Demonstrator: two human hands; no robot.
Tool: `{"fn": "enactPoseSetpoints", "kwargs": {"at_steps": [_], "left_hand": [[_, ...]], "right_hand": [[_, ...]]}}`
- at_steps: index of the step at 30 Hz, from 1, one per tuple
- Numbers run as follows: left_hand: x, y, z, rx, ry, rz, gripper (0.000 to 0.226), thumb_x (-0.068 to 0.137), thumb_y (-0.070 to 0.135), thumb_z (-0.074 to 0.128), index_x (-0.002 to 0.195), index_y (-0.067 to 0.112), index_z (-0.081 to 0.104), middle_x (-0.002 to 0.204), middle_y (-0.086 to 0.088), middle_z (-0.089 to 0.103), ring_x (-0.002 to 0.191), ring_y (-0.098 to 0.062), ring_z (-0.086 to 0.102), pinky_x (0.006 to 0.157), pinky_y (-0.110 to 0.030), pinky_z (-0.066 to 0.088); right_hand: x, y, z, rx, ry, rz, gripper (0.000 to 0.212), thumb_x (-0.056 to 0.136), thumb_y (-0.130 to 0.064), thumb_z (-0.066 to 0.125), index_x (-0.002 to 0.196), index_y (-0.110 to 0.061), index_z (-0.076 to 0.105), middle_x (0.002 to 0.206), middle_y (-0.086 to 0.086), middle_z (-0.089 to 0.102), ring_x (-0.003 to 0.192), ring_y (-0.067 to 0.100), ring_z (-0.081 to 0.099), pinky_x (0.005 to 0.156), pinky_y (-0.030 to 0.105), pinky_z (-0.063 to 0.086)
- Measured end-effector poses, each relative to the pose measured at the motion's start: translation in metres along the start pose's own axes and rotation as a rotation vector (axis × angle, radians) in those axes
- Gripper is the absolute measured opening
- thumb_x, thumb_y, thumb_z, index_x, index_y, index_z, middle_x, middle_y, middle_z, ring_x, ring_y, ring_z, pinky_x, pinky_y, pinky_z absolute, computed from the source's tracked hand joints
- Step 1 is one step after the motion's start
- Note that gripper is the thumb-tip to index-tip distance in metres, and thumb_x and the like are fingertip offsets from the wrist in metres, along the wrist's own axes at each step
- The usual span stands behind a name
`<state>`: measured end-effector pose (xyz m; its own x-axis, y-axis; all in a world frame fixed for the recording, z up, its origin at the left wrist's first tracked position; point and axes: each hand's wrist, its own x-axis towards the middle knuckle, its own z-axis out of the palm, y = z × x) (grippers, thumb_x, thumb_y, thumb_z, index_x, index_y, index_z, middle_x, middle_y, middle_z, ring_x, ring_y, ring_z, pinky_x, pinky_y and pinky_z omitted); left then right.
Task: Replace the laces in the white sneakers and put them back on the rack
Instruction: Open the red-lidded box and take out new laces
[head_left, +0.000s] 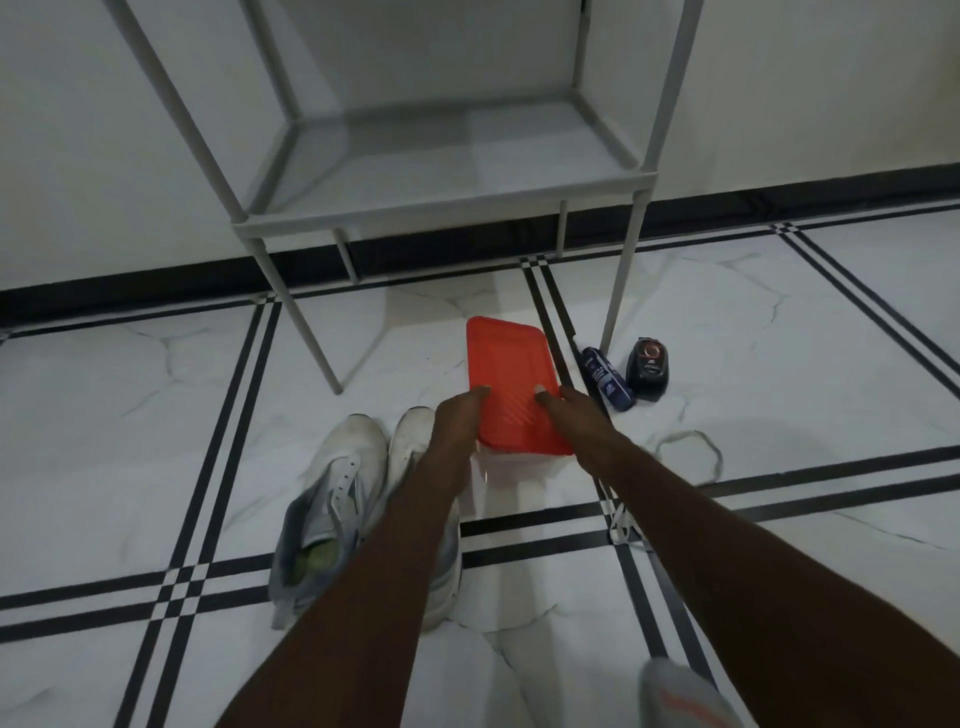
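While both forearms reach forward over the marble-patterned white floor tiles with black stripe borders, the grey metal-framed shoe rack with a mesh shelf stands against the wall, above and behind the red ribbed rectangular plastic lid.

Pair of white lace-up sneakers: on the floor just left of the lid, side by side, toes toward the rack, eyelets of the left shoe bare; the right shoe is partly hidden under the left forearm.

Lid: sits on a clear plastic box, in front of the rack.

Left hand: at the lid's left edge, thumb laid on top, other fingers curled round the side, gripping it. The sneakers lie just beside and below this hand, not touched by it.

Right hand: at the lid's right edge, thumb on top, fingers wrapped down the side out of sight.

White shoelace: loose loop on the floor right of the lid.

Black oval device and dark blue tube: right of the lid, by the rack's front leg.
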<state>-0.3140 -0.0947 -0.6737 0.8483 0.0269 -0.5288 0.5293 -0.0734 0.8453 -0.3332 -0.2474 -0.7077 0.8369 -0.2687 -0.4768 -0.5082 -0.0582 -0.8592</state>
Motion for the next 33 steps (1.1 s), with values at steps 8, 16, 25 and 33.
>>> {"fn": "enactPoseSetpoints", "kwargs": {"at_steps": [8,16,25,33], "left_hand": [[0.008,-0.008,0.003,0.229,0.079,0.229,0.058,0.084,0.056,0.059,0.123,0.015,0.070,0.120,-0.007,0.068,0.118,-0.031,0.059,0.098,-0.042,0.051],[0.000,0.016,-0.012,-0.272,0.051,0.055,0.015,0.102,0.018,0.055,0.112,0.010,0.061,0.101,-0.008,0.068,0.097,-0.027,0.067,0.096,-0.046,0.056],[0.013,0.011,-0.067,-0.489,0.165,0.049,0.026,0.103,0.014,0.054,0.126,0.005,0.057,0.114,-0.012,0.068,0.104,-0.028,0.067,0.096,-0.046,0.056],[0.018,-0.007,-0.077,-0.544,0.161,-0.006,0.011,0.104,0.016,0.051,0.111,0.010,0.058,0.104,-0.009,0.069,0.090,-0.024,0.069,0.062,-0.034,0.054]], "right_hand": [[-0.001,-0.006,0.009,0.108,-0.009,0.032,0.059,0.100,-0.055,0.041,0.142,-0.013,0.046,0.131,0.010,0.059,0.113,0.029,0.060,0.099,0.047,0.050],[-0.014,-0.022,-0.005,-0.125,0.389,-0.336,0.043,0.106,-0.037,0.033,0.092,-0.006,0.060,0.084,0.006,0.062,0.080,0.021,0.061,0.062,0.027,0.043],[0.006,-0.023,0.026,-0.940,-0.169,-0.401,0.058,0.084,-0.017,0.075,0.138,-0.009,0.054,0.140,0.014,0.052,0.126,0.025,0.052,0.097,0.025,0.041],[0.034,-0.014,0.063,-1.380,-0.273,-0.298,0.072,0.091,-0.011,0.062,0.154,-0.017,0.027,0.154,0.017,0.027,0.143,0.034,0.027,0.115,0.044,0.032]]}}
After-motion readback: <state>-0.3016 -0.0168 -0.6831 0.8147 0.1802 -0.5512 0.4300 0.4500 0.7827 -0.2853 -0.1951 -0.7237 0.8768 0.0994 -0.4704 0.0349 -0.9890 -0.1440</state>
